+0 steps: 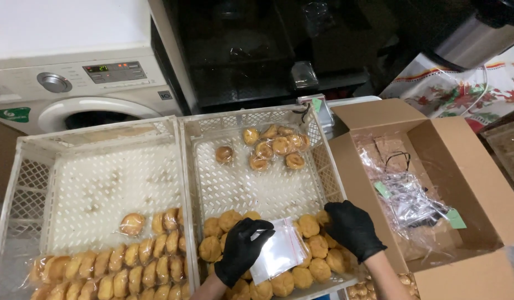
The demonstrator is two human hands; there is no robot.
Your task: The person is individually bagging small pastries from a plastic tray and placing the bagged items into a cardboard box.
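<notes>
Small clear bag [279, 253] held over loose pastries [310, 244], near end of right crate [251, 183].
Your left hand [243, 250] pinches the bag; right hand [351, 229] closes on a pastry. Risk: thin film may slip and drop. Crate walls crowd both wrists; open room lies far, mid-crate.
</notes>
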